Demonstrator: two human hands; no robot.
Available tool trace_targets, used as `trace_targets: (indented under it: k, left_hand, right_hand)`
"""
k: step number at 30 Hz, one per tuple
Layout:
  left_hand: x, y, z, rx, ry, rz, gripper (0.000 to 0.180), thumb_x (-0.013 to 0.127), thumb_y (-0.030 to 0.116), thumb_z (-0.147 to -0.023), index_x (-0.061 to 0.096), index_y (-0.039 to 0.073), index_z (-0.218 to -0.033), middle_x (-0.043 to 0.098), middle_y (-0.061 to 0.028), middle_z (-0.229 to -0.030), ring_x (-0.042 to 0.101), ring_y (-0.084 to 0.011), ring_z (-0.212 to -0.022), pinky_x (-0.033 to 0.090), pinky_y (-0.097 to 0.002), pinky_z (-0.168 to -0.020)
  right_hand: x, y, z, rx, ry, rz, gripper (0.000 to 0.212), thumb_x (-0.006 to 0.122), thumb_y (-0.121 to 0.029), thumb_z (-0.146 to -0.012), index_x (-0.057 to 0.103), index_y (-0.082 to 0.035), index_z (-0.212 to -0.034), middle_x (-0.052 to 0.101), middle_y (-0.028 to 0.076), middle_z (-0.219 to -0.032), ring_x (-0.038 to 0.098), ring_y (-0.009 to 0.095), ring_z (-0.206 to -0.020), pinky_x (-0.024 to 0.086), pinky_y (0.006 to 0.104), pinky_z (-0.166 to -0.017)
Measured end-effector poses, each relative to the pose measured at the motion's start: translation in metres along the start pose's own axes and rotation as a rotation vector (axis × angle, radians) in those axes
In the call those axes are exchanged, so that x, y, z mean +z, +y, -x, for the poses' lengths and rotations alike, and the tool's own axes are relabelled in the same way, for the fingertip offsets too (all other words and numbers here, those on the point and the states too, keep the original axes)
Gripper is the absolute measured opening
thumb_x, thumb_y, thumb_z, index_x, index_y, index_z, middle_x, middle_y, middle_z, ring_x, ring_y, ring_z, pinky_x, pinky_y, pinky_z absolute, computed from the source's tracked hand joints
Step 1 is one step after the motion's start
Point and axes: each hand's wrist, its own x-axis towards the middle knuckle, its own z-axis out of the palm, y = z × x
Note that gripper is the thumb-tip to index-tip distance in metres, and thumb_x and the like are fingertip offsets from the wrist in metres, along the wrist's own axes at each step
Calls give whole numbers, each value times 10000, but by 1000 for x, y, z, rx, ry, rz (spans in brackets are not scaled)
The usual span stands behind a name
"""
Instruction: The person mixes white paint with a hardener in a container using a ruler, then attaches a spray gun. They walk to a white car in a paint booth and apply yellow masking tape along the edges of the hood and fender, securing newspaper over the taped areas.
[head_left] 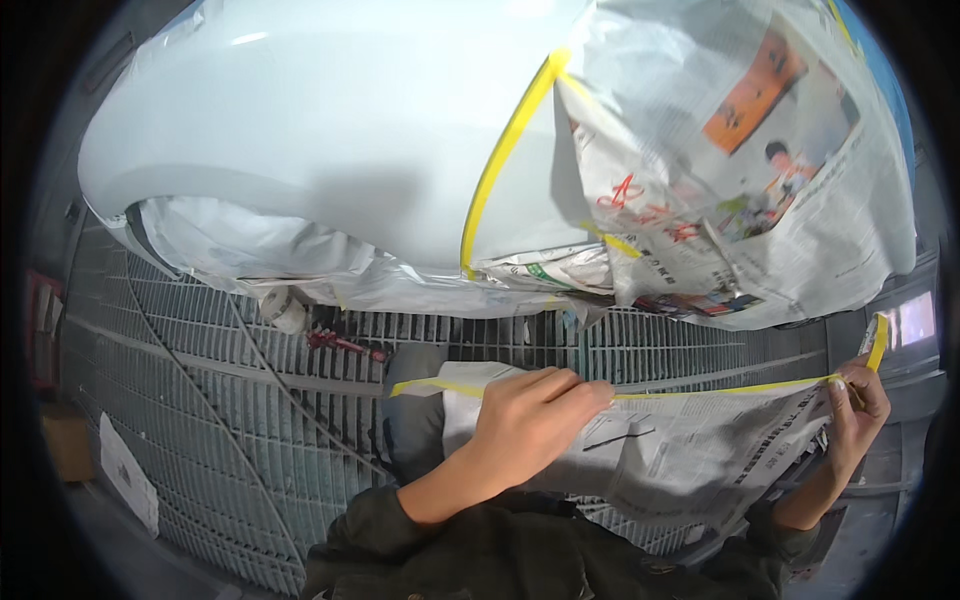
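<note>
A newspaper sheet [700,455] hangs across my lap, with a strip of yellow masking tape [720,388] along its upper edge. My left hand [535,425] is closed on that edge left of its middle, thumb hidden behind the fingers. At the sheet's right end, my right hand [858,405] is closed at the corner, gripping the tape. The tape roll [879,342] stands up just above its fingers. Left of my left hand, a loose tape end reaches past the paper. Beyond the sheet is a pale car body panel [330,120], edged by a yellow tape line [505,155].
Taped newspaper [800,230] covers the car's right part; crumpled whitish sheeting [240,235] fills the wheel opening. On the slatted metal floor [190,420] lie a red tool [345,343], a whitish roll-like object [283,310] and dark cables [265,350]. A cardboard box [68,448] is far left.
</note>
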Motion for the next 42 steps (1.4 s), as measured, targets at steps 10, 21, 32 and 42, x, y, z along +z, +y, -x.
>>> trace_targets:
  k: [10, 21, 32, 42]
  left_hand:
    - [70, -75, 67, -231, 250, 270, 474, 848, 41, -777, 719, 50, -1233, 757, -98, -868, 684, -125, -705, 547, -260, -697]
    - [104, -190, 88, -586, 556, 769, 194, 762, 103, -937, 643, -28, -1016, 731, -58, -905, 616, -56, -790, 478, -210, -711]
    - [109, -232, 67, -764, 944, 1167, 315, 799, 181, -912, 643, -26, -1093, 694, -59, -1011, 618, -108, -918, 473, -257, -870]
    - [110, -250, 55, -787, 1079, 1426, 253, 800, 154, -907, 659, 27, -1073, 702, -53, -1058, 637, -109, -946, 494, -256, -815]
  right_hand:
    - [56, -3, 5, -404, 187, 342, 107, 728, 74, -860, 691, 37, -953, 666, 43, -919, 599, 104, -822, 465, 232, -758]
    - [95, -96, -121, -915, 248, 516, 207, 787, -155, -886, 764, -46, -1060, 723, 50, -959, 703, 153, -846, 555, 280, -784]
    - [181, -151, -171, -1154, 313, 800, 236, 764, -212, -904, 758, -122, -1122, 736, 23, -1089, 722, 176, -942, 592, 313, -817]
    - [205, -186, -191, -1305, 435, 923, 273, 775, -241, -893, 765, -187, -1160, 749, -13, -1096, 720, 175, -987, 584, 309, -866]
